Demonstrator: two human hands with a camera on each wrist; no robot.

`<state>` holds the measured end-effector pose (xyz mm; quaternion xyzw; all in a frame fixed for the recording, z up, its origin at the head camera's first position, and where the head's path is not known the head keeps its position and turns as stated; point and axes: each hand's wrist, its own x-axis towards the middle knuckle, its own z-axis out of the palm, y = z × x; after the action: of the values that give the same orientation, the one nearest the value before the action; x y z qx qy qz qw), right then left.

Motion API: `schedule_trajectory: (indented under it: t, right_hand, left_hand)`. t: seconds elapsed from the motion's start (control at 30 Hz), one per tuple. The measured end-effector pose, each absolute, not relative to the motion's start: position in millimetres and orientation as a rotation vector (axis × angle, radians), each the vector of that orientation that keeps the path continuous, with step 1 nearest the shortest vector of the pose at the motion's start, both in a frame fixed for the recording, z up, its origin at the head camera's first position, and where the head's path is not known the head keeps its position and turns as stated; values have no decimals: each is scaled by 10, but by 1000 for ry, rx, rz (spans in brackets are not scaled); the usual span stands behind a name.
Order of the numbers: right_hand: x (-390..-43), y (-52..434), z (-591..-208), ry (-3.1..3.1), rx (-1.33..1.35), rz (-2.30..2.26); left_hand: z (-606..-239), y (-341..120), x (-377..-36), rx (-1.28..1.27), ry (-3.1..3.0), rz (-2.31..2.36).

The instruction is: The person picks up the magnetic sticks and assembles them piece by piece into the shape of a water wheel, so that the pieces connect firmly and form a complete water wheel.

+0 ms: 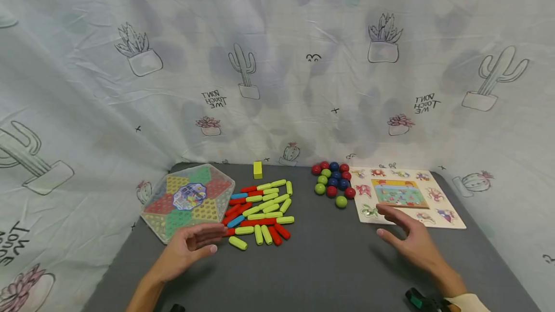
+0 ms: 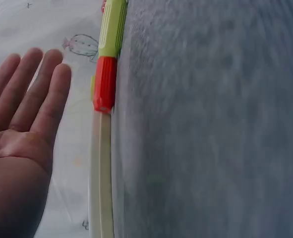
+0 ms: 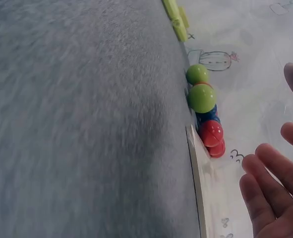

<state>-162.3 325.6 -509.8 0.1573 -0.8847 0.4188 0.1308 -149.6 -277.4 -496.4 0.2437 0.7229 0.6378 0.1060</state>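
Note:
My left hand [image 1: 184,249] is held over the front left of the table with relaxed fingers and nothing in it. Its fingertips overlap the near corner of a hexagonal Chinese checkers board [image 1: 205,163] and the edge of a spread of ridged plastic sticks [image 1: 262,215] in red, yellow-green and blue. In the left wrist view the left palm [image 2: 22,144] faces the camera, fingers straight. My right hand [image 1: 409,240], also holding nothing, hovers by the front edge of a wooden picture puzzle board [image 1: 368,215]. The right wrist view shows its loosely bent fingers [image 3: 265,193].
Red, blue and green balls [image 1: 334,182] cluster left of the puzzle board. One green ball [image 1: 341,201] sits in front of them. A yellow block [image 1: 257,170] stands at the back of the grey table [image 1: 321,264]. Cactus-print cloth [image 1: 277,85] hangs behind and around.

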Motion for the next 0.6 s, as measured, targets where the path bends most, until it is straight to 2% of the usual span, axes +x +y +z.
schedule_trajectory:
  t: [0.37,0.6]
  right_hand:
    - [-1884,3102,-5209,-2495,541,1456]
    - [-2085,2995,-5269,-2431,607,1565]
  left_hand:
    - [-4963,-2546,-1559,623,2393,1602]
    - [-4996,-2416,-1606,695,2622,1370]
